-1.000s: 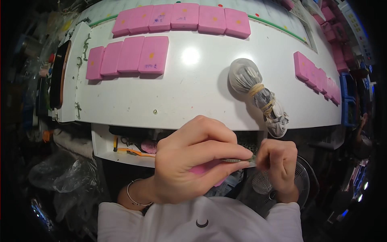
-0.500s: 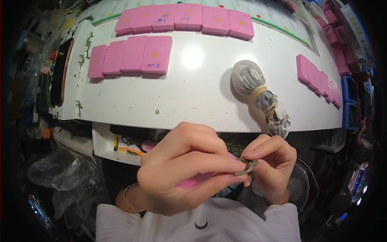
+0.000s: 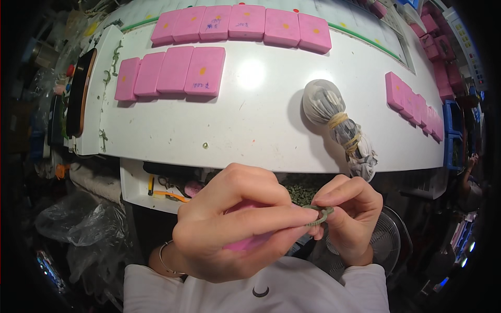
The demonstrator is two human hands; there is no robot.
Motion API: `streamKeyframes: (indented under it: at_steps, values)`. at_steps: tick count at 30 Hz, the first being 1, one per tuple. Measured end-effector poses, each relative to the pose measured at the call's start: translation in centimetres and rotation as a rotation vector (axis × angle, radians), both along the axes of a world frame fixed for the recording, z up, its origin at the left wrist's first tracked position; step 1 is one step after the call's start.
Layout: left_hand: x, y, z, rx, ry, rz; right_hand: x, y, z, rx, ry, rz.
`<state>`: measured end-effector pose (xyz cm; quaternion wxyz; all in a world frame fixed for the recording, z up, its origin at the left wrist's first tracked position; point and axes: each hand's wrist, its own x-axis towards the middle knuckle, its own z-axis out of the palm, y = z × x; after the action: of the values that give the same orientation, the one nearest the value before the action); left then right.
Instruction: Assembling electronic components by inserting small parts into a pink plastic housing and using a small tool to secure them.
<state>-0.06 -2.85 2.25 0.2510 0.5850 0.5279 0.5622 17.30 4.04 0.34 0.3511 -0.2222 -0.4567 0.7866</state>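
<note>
My left hand (image 3: 235, 219) is closed around a pink block (image 3: 248, 242), most of it hidden by the fingers and palm. Opposite it, my right hand (image 3: 352, 211) pinches a small dull-green ring (image 3: 319, 218) with a beaded band between thumb and forefinger. The left fingertips touch the ring too, so both hands meet at it. They are in front of the white table's near edge, above my lap. Just beyond my right hand lies a grey cloth bundle (image 3: 342, 122) with a round head, tied with tan rubber bands.
Pink blocks stand in rows: far row (image 3: 245, 23), left row (image 3: 172, 70), right row (image 3: 412, 104). Under the table edge, an open drawer (image 3: 141, 195) holds small tools. Behind my hands is a heap of green pieces (image 3: 302, 192). A clear plastic bag (image 3: 78, 229) hangs at left.
My left hand has shifted slightly left and down, showing more of the pink block between its fingers. The ring has turned a little in the fingertips; both hands keep their grip.
</note>
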Motion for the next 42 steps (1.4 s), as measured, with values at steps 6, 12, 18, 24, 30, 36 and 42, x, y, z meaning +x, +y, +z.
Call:
streamKeyframes:
  at_steps: [6, 12, 18, 24, 30, 36, 42]
  values:
    - [0.2, 0.0, -0.1, 0.002, 0.007, 0.023, 0.1, -0.2, -0.2, -0.022, -0.005, -0.008]
    - [0.2, 0.0, -0.2, -0.022, 0.018, 0.013, 0.1, -0.2, -0.3, -0.022, -0.015, -0.003]
    - [0.1, -0.1, -0.3, -0.158, -0.198, 0.150, 0.0, -0.4, -0.5, 0.216, -0.052, -0.139]
    - [-0.2, -0.2, -1.0, -0.324, -0.457, -0.006, 0.0, -0.5, -0.6, 0.863, -0.289, -0.244]
    - [0.1, -0.3, -1.3, -0.175, -0.254, 0.080, 0.0, -0.6, -0.2, 0.925, -0.318, -0.208]
    - [0.0, -0.4, -0.8, -0.098, -0.086, 0.060, -0.2, -0.7, 0.1, 0.422, -0.242, -0.179]
    - [-0.2, -0.5, -0.6, -0.058, -0.063, 0.052, -0.4, -0.7, -0.2, 0.456, -0.207, -0.154]
